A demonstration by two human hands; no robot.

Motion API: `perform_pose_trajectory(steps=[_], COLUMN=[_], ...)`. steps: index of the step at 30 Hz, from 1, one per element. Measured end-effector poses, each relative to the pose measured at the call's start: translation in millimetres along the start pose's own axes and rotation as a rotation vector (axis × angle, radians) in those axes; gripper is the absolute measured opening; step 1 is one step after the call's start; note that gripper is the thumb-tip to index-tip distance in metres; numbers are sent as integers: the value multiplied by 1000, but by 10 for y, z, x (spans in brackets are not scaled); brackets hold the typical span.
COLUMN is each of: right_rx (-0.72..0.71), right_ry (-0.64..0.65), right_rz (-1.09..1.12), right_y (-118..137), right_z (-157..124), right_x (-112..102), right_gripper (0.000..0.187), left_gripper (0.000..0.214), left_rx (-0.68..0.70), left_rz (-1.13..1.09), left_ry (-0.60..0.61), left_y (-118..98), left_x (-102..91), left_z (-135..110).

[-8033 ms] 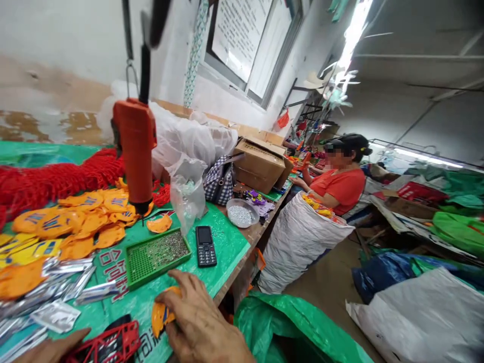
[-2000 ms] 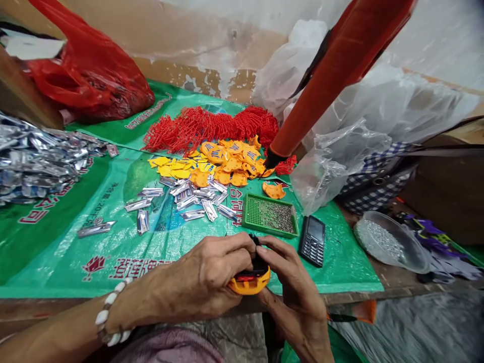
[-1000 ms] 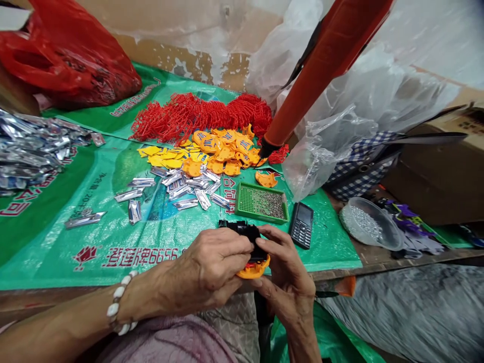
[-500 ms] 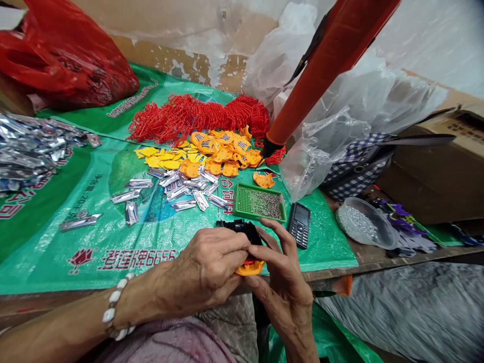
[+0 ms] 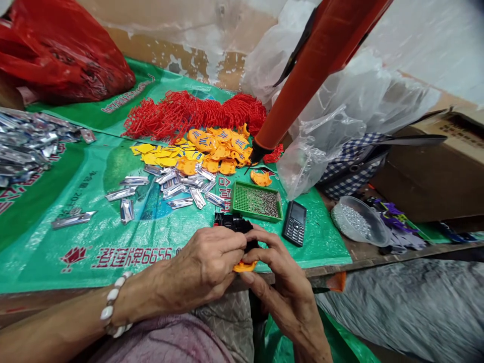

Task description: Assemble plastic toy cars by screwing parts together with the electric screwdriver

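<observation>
Low over the table's front edge, both my hands hold one small plastic assembly, a black part [image 5: 233,222] with an orange part [image 5: 245,266] at its near end. My left hand [image 5: 212,259] grips it from the left, its fingers closed over the top. From the right, my right hand [image 5: 282,277] pinches the orange end between thumb and fingers. The fingers hide much of the assembly's middle. Just beyond is a green basket [image 5: 236,214] of small metal screws. An orange-red tool [image 5: 302,80], resembling a power screwdriver, slants down with its black tip near the orange pieces.
Red plastic pieces [image 5: 196,113], orange shells [image 5: 219,146], yellow pieces [image 5: 159,154] and silvery strips [image 5: 174,186] lie in piles on green sheeting. A keypad phone [image 5: 295,222] is right of the basket. Beyond it are a clear bowl [image 5: 374,232], plastic bags [image 5: 302,166] and a cardboard box [image 5: 419,171].
My right-hand fingers have curled in from a more spread pose and now press closer around the assembly. The whole view has shifted slightly.
</observation>
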State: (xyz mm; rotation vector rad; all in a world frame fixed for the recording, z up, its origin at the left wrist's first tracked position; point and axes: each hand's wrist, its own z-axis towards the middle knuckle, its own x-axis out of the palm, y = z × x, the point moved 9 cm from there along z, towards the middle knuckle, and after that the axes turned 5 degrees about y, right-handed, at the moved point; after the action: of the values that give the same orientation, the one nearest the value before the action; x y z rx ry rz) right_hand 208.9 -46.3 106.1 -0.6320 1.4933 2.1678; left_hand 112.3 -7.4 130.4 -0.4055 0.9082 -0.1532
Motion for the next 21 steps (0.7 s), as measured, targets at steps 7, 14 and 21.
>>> perform_pose_trajectory(steps=[7, 14, 21], right_rx=[43, -7, -78], right_ry=[-148, -257, -214], right_rz=[134, -170, -365], right_y=[-130, -224, -183], right_z=[-19, 198, 318], right_x=[-9, 172, 263], right_gripper=[52, 76, 48], left_gripper=[17, 14, 27], left_rx=[-80, -768, -1109], left_rz=[-155, -813, -1353], left_ry=[-81, -429, -534], left_y=[152, 962, 1170], left_x=[-168, -213, 240], left_z=[27, -270, -586])
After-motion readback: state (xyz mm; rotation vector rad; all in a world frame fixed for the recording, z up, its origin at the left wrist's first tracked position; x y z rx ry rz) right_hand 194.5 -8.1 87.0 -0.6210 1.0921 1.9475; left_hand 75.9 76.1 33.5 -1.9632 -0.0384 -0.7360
